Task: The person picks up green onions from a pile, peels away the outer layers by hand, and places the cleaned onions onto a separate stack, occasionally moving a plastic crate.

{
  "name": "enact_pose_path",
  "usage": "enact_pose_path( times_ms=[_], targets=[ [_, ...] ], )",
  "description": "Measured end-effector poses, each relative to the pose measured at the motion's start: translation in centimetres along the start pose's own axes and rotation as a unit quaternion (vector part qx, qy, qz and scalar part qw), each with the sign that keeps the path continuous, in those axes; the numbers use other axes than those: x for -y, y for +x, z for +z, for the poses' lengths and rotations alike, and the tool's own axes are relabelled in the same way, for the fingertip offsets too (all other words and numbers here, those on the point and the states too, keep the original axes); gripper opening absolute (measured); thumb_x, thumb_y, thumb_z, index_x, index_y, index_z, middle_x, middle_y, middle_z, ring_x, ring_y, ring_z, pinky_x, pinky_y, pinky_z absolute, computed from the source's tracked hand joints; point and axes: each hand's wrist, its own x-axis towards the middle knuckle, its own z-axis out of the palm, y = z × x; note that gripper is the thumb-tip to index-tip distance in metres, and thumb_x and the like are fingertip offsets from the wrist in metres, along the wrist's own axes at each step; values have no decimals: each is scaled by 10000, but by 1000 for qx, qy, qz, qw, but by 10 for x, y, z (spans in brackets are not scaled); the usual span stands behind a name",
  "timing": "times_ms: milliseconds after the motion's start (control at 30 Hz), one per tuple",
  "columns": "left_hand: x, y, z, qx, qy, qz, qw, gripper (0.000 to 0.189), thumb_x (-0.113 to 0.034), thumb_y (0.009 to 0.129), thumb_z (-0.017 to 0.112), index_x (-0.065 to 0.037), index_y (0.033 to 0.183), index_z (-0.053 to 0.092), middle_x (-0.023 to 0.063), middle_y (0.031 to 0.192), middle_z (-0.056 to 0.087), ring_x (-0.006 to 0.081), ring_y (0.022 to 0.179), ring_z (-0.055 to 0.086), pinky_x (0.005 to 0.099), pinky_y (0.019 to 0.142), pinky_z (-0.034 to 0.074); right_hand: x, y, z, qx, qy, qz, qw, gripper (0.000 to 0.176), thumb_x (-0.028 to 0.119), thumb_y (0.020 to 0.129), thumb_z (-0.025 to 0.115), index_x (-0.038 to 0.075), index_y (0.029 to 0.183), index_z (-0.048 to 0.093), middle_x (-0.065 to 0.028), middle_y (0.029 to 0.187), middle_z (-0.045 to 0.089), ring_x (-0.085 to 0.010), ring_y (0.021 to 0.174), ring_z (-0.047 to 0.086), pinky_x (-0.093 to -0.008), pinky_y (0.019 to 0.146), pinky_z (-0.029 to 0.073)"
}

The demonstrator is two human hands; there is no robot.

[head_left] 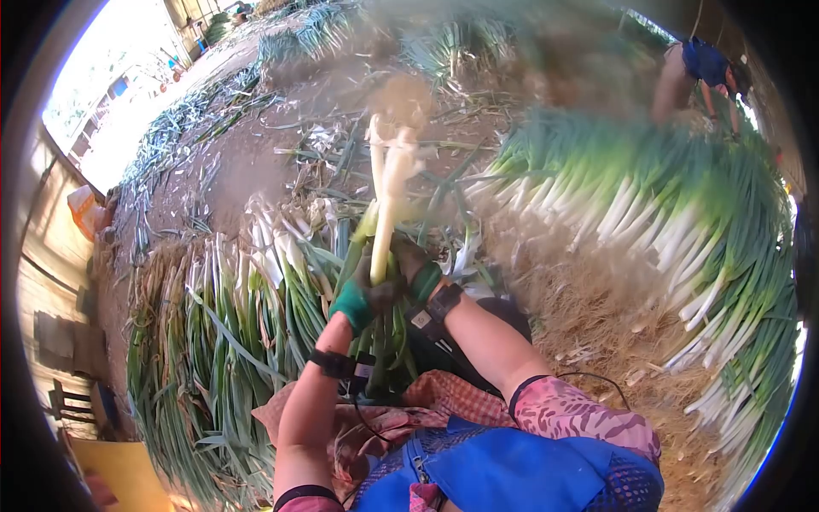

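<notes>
"Fingers [384, 293] of the left hand [367, 294] look curled closed around the pale lower stalk of the held leeks [391, 192]. What are the right hand's [415, 263] doing?"

"That glove is bent close against the stalks and green leaves, but I can't tell whether its fingers press together or pinch anything. What is the biggest thing around them?"

"Dirt floor [213, 166], strewn with leaf scraps. Then a long curved pile of leeks [653, 200] on the right, green tops outward, white stalks pointing in toward tangled dry roots [580, 264]."

"And on the left?"

"A row of leeks [243, 341], side by side, leaves trailing toward the wearer."

"Next size down?"

"The wearer's blue apron [520, 469], below the arms, then a co-worker [704, 68] in a blue top, bent over beside the far part of the pile. An orange-and-white bag [86, 212] is by the wall."

"Where exactly are the held leeks?"

"In front of the wearer, between that row and the pile. Two white stalks rise out of the gloves, root ends away from the body, and those ends are blurred."

"Smallest?"

"Green glove cuffs [351, 305], and dark wrist straps [333, 363], one on each forearm, behind the gloves."
</notes>
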Motion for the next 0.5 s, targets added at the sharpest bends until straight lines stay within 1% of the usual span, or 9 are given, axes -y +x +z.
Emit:
enact_pose_path(
  times_ms=[67,100,167,200,233,333,433,467,500],
  targets=[
    [-35,-5,10,-52,291,-54,954,371,-134,837,693,-58,1172,553,18,987,630,110,822,590,272,706,504,10,3,-1,33,294,202,933,315,290,969,506,54,1135,631,-57,1037,659,-144,975,621,-285,876,500],
    [-22,-2,11,-78,308,0,948,369,-127,834,688,-54,1169,552,20,970,626,114,812,589,278,689,503,22,1,-2,40,272,233,933,335,330,985,471,60,1108,627,-40,1030,649,-139,951,608,-295,837,499],
    [12,6,9,-131,339,110,925,366,-115,828,678,-47,1164,552,25,938,619,123,793,588,288,656,499,22,8,-5,32,154,178,971,325,332,983,476,58,1062,633,-43,986,651,-146,901,609,-311,801,495],
    [14,8,9,-110,250,57,960,370,-113,822,681,-45,1162,552,25,928,618,127,787,589,292,657,500,22,11,-4,28,93,146,984,322,333,982,479,57,1039,636,-45,964,651,-149,875,609,-319,784,494],
    [14,11,10,-89,156,5,984,375,-110,815,684,-44,1160,553,25,918,618,130,781,590,295,659,500,39,12,-1,19,102,196,975,288,282,975,473,43,1008,632,-76,965,659,-193,846,610,-339,758,482],
    [17,14,2,-56,20,-55,997,389,-103,791,697,-42,1148,554,27,886,614,133,772,587,299,691,499,62,20,-13,107,-173,-67,977,245,213,954,478,35,1035,625,-105,1000,666,-238,858,612,-333,762,487],
    [23,14,-2,-73,10,-79,994,367,-119,785,707,-37,1114,564,29,874,619,124,772,584,293,697,494,59,31,-29,71,-198,-138,968,160,136,922,540,93,1044,634,-63,984,671,-212,959,620,-312,801,510],
    [24,13,-4,-64,20,-87,994,362,-123,784,705,-35,1106,565,31,873,619,126,773,586,293,699,494,29,45,-38,65,-228,-224,945,136,130,909,563,108,1023,634,-58,956,665,-198,951,622,-309,797,513],
    [27,13,-5,-54,30,-96,993,357,-127,783,704,-33,1098,566,34,872,620,127,774,588,293,701,493,21,58,-51,25,-84,-157,984,117,138,906,575,124,1007,632,-51,929,657,-189,943,623,-311,791,514]
  ],
)
